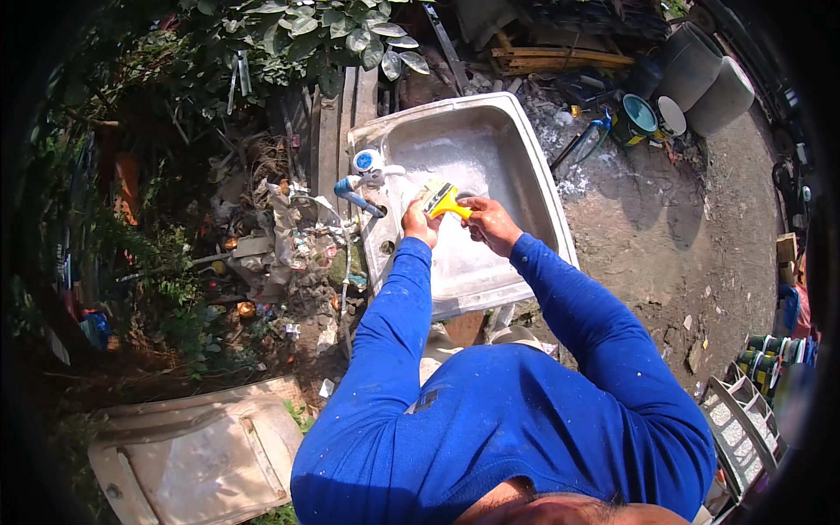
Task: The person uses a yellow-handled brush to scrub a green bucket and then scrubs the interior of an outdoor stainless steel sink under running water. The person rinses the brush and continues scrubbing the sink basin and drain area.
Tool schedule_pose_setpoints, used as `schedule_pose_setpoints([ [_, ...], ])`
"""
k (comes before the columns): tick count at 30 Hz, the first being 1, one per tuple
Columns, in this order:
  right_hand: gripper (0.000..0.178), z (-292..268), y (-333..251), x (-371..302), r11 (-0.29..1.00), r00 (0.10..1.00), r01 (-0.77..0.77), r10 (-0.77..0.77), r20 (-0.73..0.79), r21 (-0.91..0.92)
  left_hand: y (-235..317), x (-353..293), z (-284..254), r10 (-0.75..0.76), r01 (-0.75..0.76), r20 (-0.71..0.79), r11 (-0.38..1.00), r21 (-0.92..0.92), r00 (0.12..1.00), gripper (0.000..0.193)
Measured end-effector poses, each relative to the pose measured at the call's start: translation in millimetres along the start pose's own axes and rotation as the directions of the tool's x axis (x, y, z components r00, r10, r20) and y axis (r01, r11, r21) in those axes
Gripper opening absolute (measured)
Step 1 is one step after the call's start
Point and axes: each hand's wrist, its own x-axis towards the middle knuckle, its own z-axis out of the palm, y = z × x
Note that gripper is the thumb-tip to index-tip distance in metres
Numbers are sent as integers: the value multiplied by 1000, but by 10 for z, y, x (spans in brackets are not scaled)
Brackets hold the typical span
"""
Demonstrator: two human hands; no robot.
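Note:
I stand over a worn steel sink [525, 149] set outdoors. A wide paintbrush with a yellow handle [444, 201] is held over the basin. My right hand [492, 225] grips the yellow handle. My left hand [421, 222] is closed at the bristle end of the brush, next to the sink's left rim. A blue and white tap [366, 166] with a blue hose fitting [357, 198] sits on the sink's left edge, just beyond my left hand. Both sleeves are blue with pale specks.
Rubbish and rags [293, 245] lie left of the sink, with plants [341, 35] behind. A paint can [637, 118] and grey tubs [713, 79] stand at the far right on bare dirt [682, 236]. A white crate [744, 429] sits at the lower right, a pale panel [201, 455] at the lower left.

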Motion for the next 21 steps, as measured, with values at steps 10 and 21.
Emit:
schedule_pose_setpoints([
  [10, 57, 23, 360, 125, 991, 984, 98, -82, -158, 97, 21, -162, 237, 139, -47, -230, 930, 364, 963, 41],
  [21, 51, 363, 500, 228, 753, 921, 336, -390, 27, -565, 189, 635, -492, 358, -305, 243, 126, 944, 902, 62],
])
